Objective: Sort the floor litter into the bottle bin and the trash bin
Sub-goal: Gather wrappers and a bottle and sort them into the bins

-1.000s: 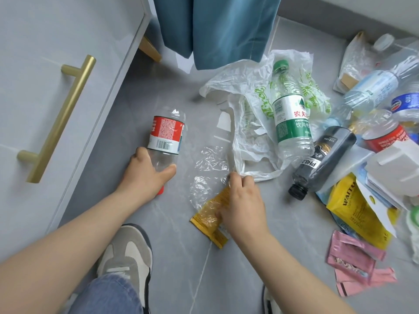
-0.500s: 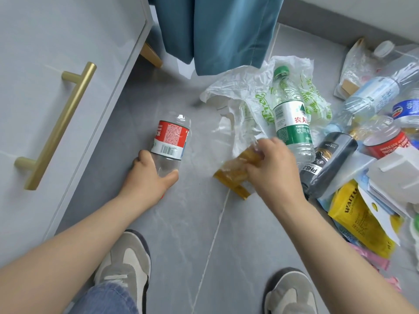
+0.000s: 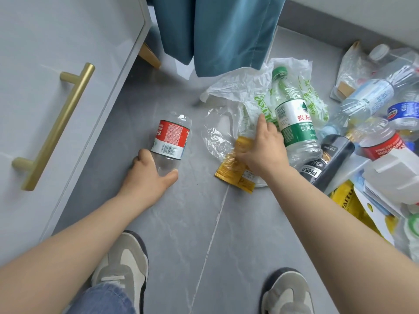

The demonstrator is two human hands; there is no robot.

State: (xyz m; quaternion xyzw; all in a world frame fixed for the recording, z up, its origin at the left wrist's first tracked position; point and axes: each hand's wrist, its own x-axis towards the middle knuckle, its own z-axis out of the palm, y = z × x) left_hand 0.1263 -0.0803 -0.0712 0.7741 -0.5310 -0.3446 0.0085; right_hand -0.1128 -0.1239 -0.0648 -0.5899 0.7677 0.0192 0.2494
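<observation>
Grey floor tiles (image 3: 199, 223) fill most of the view, with a white cabinet (image 3: 56, 64) at the left and a blue curtain (image 3: 222, 30) hanging at the top. Neither the bottle bin nor the trash bin can be seen, so how much is already sorted cannot be told.

The left hand (image 3: 152, 177) grips the red-label bottle (image 3: 172, 139), fingers and thumb curled round its clear end; the bottle lies on the floor beside the cabinet. The right hand (image 3: 263, 152) pinches the yellow wrapper (image 3: 233, 175) together with some clear film (image 3: 217, 134), low over the floor. Its forefinger is stretched out toward the white plastic bag (image 3: 244, 87).

I judge the task to be at an early stage. One bottle and some soft trash are in the hands, but none of it is in a bin yet. Much is left on the floor: the green-label bottle (image 3: 294, 118) lies on the bag just beside the right hand, and the black bottle (image 3: 328, 159) lies near it. Further right is a heap with a blue-label bottle (image 3: 369, 98), a yellow pouch (image 3: 347, 200) and a white carton (image 3: 394, 175). Bottles and wrappers are mixed there, so each piece has to be separated.
</observation>
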